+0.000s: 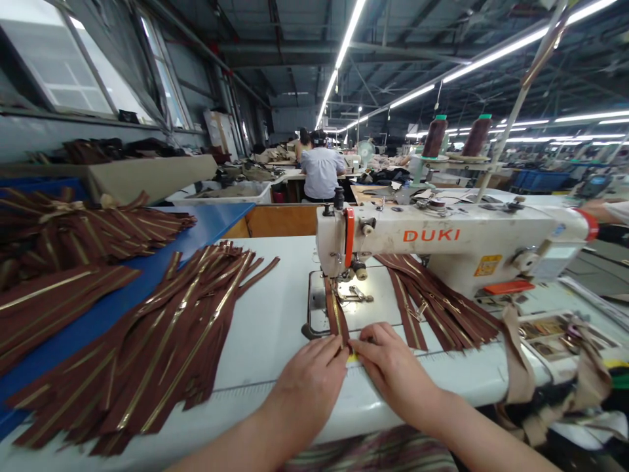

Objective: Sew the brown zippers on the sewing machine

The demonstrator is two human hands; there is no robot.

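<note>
A brown zipper strip (337, 314) with gold teeth runs from under the needle area of a white sewing machine (383, 239) toward me. At its near end, my left hand (314, 373) has its fingers pressed together on the strip's left side. Close beside it, my right hand (393, 367) pinches the same end from the right. Many brown zippers (187, 328) lie heaped on the left of the white table (275, 301). More brown zippers (442, 308) are spread beneath the machine's arm on the right.
A blue surface (162, 262) at the left holds more zipper bundles (88, 236). A parts tray (565, 334) and beige strips (518, 360) are at the right. Thread cones (435, 137) stand behind the machine. A seated person (322, 170) is ahead; another person's hand (597, 211) reaches in at right.
</note>
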